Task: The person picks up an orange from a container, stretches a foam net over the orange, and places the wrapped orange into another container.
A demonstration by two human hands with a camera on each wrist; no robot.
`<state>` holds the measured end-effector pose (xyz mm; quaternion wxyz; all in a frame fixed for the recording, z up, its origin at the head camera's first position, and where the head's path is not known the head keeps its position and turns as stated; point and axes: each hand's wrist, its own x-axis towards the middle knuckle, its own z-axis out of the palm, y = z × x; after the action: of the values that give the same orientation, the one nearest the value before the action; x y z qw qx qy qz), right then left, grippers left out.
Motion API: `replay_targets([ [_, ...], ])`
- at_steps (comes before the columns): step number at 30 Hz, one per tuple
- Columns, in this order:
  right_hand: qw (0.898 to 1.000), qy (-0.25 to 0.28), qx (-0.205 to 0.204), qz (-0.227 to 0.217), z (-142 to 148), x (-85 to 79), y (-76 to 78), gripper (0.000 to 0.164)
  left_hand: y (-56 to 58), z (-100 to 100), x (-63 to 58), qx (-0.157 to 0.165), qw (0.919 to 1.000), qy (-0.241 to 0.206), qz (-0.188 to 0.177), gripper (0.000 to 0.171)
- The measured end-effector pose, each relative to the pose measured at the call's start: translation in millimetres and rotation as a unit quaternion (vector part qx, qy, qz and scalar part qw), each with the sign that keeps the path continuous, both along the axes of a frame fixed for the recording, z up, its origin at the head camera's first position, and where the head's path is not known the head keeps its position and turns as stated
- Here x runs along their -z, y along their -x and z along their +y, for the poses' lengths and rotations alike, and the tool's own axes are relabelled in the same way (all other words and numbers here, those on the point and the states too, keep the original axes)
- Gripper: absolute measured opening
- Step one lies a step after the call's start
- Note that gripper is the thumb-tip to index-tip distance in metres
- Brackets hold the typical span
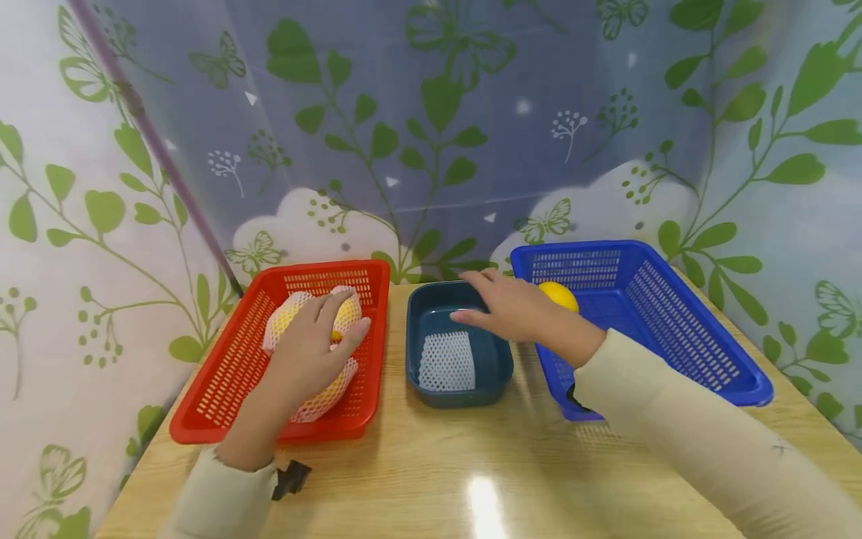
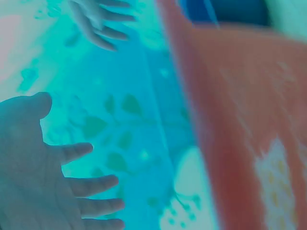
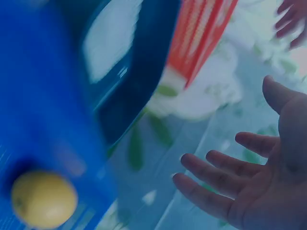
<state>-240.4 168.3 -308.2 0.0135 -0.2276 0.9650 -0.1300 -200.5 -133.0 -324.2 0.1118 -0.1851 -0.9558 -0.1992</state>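
Note:
My left hand [image 1: 306,359] hovers over the red basket [image 1: 381,337], its fingers spread and holding nothing. Below it in that basket lie several yellow fruits in white foam nets [image 1: 326,393], partly hidden by the hand. Above the right side of the dark teal box [image 1: 459,400] is my right hand [image 1: 515,305], its palm empty in the right wrist view. Flat on the floor of the box lies a white foam net [image 1: 447,362]. One bare, round yellow fruit [image 1: 557,295] sits in the blue basket [image 1: 687,322], just beyond the right forearm.
All three containers stand side by side on a light wooden table [image 1: 404,479], the teal box in the middle. A curtain [image 1: 377,150] printed with leaves and butterflies hangs behind and at the sides. Glare shows near the table's front.

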Motion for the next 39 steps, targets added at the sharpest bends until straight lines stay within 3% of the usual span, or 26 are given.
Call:
replay_targets([
  [6,0.997,0.008,0.069,-0.02,38,-1.7,27.8,0.071,-6.5,35,-4.7,0.044,0.9986,-0.025,0.014,0.064],
  [15,0.989,0.016,0.136,-0.06,77,-1.3,52.1,0.075,-9.8,91,3.6,0.099,0.9943,-0.035,-0.02,0.07],
  [19,0.983,0.022,0.16,-0.084,88,3.9,60.5,0.076,-10.1,120,16.4,0.11,0.9931,-0.022,-0.033,0.072],
  [27,0.974,0.035,0.18,-0.134,100,22.5,71.4,0.079,-10.3,169,54.8,0.126,0.9901,0.026,-0.056,0.074],
  [39,0.96,0.057,0.187,-0.199,113,54.9,76.8,0.086,-15.0,204,90.1,0.136,0.9849,0.081,-0.069,0.074],
])
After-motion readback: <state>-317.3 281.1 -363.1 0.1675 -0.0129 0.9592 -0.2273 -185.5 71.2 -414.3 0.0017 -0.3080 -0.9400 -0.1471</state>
